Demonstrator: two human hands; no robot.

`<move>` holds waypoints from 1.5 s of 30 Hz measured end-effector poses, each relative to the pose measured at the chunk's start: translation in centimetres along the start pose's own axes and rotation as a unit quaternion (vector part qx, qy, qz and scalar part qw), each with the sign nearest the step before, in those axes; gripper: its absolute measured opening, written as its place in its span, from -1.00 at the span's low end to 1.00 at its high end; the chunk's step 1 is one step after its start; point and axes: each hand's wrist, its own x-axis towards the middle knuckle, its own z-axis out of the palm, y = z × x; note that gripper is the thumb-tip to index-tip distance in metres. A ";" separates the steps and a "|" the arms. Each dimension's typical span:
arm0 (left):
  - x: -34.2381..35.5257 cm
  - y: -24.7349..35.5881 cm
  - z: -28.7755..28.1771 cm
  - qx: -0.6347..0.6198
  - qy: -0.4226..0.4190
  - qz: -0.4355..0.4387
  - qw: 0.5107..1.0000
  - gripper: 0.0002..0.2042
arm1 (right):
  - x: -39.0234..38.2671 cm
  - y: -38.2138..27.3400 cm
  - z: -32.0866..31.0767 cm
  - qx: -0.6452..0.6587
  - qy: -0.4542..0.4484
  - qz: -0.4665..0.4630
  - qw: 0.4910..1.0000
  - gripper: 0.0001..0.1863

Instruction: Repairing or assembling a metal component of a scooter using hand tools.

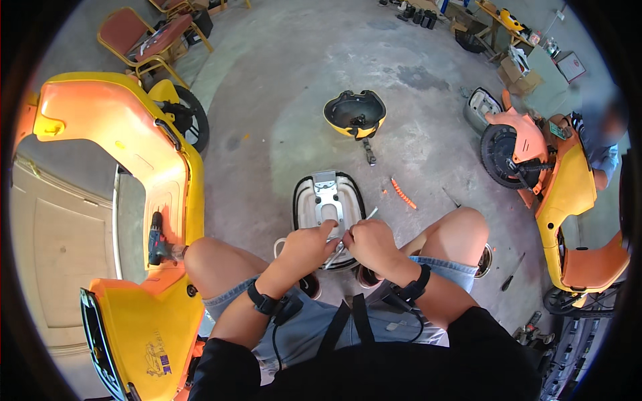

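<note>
My left hand and my right hand meet over an upturned scooter seat on the floor between my feet. A thin pale rod runs slantwise between them, one end sticking out above my right hand. Closed fingers of both hands pinch it near its middle; my left thumb side points up toward the seat. The seat's underside is whitish with a dark rim, and a silver metal bracket is fixed along its middle. My hands cover part of the seat's near half.
A yellow helmet lies upside down ahead. An orange coiled tube and a screwdriver lie at right. A yellow-orange scooter body at left carries a cordless drill. Another person sits beside a scooter at far right.
</note>
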 end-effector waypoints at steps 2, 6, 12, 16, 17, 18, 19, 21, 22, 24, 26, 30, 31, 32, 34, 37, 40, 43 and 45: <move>-0.1 -0.8 0.7 0.013 -0.026 0.022 0.999 -0.72 | 0.0 -0.3 0.0 -0.005 -0.005 0.009 1.000 -0.72; -0.3 -1.0 0.8 0.043 -0.108 0.039 0.992 -0.74 | -0.1 -0.2 0.1 -0.032 0.018 -0.004 0.999 -0.71; -0.2 -0.2 0.4 0.009 -0.104 0.027 0.994 -0.70 | 0.0 0.1 0.2 -0.035 0.030 -0.005 0.999 -0.73; -0.1 -0.3 0.5 0.007 -0.118 0.040 0.992 -0.70 | -0.1 -0.3 -0.2 -0.021 0.019 0.001 1.000 -0.71; -0.1 -0.4 0.5 -0.008 -0.120 0.034 0.992 -0.72 | -0.1 -0.3 -0.3 -0.020 0.017 -0.002 1.000 -0.74; -0.2 -0.5 0.5 -0.022 -0.122 0.027 0.992 -0.73 | -0.2 -0.3 -0.3 -0.018 0.015 -0.006 1.000 -0.76; -0.2 -0.5 0.5 -0.024 -0.123 0.027 0.992 -0.73 | -0.2 -0.2 -0.4 -0.018 0.014 -0.005 1.000 -0.76; -0.2 -0.7 0.5 -0.030 -0.104 0.025 0.994 -0.75 | -0.1 -0.1 -0.5 -0.006 0.073 -0.043 0.996 -0.83; -0.3 -0.9 0.5 -0.031 -0.102 0.020 0.994 -0.75 | -0.1 -0.2 -0.7 -0.004 0.070 -0.047 0.996 -0.83; -0.3 -1.5 0.6 -0.017 -0.070 0.046 0.996 -0.76 | -0.3 -0.2 -1.3 -0.003 0.063 -0.058 0.996 -0.80; -0.1 -2.0 0.6 0.012 -0.047 0.060 0.997 -0.76 | -0.2 -0.3 -1.4 -0.034 0.050 -0.044 0.997 -0.79; 0.1 -1.3 0.5 0.049 0.035 0.047 0.997 -0.74 | -0.2 -0.5 -1.2 -0.069 0.024 -0.030 0.997 -0.77; 0.3 -0.7 0.1 0.050 0.034 0.047 0.997 -0.74 | -0.2 -0.6 -1.2 -0.067 0.008 -0.021 0.997 -0.76; 0.4 0.1 -0.3 0.029 0.010 0.020 0.999 -0.74 | -0.2 -0.4 -0.9 -0.067 0.007 -0.019 0.998 -0.76; 0.3 0.3 -0.4 0.009 -0.017 -0.006 1.000 -0.74 | -0.2 -0.1 -0.2 -0.027 -0.033 0.030 0.999 -0.70; -0.2 -0.5 0.1 -0.016 -0.026 0.024 0.999 -0.74 | 0.0 -0.4 -0.1 0.007 -0.019 0.017 1.000 -0.66; -0.2 -0.3 0.0 -0.020 -0.095 0.047 0.994 -0.74 | -0.2 -0.4 -0.2 -0.009 -0.011 0.026 1.000 -0.68; -0.4 -0.2 0.1 -0.010 -0.107 0.035 0.994 -0.74 | -0.3 -0.1 -0.6 -0.016 0.033 -0.011 0.999 -0.75; -0.5 -0.8 0.5 0.009 -0.100 0.032 0.994 -0.75 | 0.0 -0.3 -1.0 -0.002 0.057 -0.033 0.998 -0.78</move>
